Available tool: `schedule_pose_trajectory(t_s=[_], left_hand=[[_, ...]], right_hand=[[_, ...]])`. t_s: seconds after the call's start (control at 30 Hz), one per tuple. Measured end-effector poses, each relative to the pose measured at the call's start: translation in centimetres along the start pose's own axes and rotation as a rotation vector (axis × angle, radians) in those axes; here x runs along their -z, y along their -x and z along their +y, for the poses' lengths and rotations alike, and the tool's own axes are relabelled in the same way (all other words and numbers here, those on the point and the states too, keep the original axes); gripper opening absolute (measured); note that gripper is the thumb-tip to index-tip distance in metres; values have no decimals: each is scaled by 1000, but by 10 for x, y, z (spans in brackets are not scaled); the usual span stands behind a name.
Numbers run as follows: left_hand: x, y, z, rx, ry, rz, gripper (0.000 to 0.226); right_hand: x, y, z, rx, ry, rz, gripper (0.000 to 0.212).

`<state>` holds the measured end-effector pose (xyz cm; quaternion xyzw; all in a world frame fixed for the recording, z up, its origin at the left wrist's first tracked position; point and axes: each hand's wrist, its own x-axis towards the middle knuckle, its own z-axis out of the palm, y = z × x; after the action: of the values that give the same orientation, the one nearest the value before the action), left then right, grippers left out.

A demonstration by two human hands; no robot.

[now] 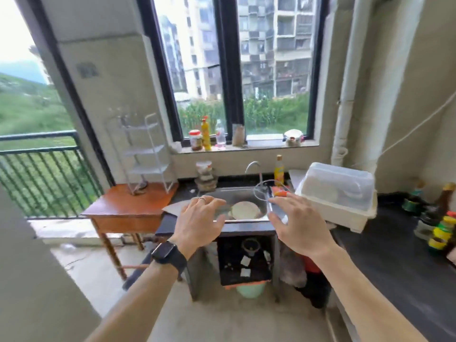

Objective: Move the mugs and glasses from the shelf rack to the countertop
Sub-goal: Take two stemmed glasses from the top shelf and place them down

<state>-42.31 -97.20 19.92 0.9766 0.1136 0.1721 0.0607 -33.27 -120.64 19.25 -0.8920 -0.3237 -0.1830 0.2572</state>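
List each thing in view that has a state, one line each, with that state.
left hand, open, fingers spread, holding nothing
right hand, open, fingers spread
clear glass, by the right hand's fingertips, contact unclear
shelf rack, upright on the wooden table
dish box lid, closed
yellow bottle, upright, capped
sink, holding a pale plate
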Motion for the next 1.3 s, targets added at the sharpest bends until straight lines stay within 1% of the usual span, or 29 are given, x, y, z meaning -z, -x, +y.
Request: schedule_pose_trajectory(t_s=[0.1, 0.27, 0.4, 0.5, 0.67, 0.9, 1.07, 1.3], left_hand=[[25, -9, -77, 68, -53, 48, 44], [57, -35, -199, 172, -99, 89, 44], [78, -51, -279, 243, -78, 110, 42], [88, -65, -331, 279, -87, 106, 42], [89, -104, -408, 312, -69, 110, 40], [75, -178, -496, 352, -55, 139, 43], [68, -249, -557, 377, -51, 146, 44], [69, -359, -641, 393, -10, 176, 45]], right_hand=[[-43, -50, -58, 98, -16, -12, 40], [-111, -131, -147, 175, -32, -43, 43], [-150, -192, -207, 217, -91, -45, 42], [-174, -229, -240, 236, -125, -44, 44], [-216, -289, -275, 266, -138, -63, 44], [-286, -388, -305, 311, -139, -69, 45], [-344, -475, -322, 347, -153, -77, 46], [-413, -600, -347, 351, -197, -107, 47]])
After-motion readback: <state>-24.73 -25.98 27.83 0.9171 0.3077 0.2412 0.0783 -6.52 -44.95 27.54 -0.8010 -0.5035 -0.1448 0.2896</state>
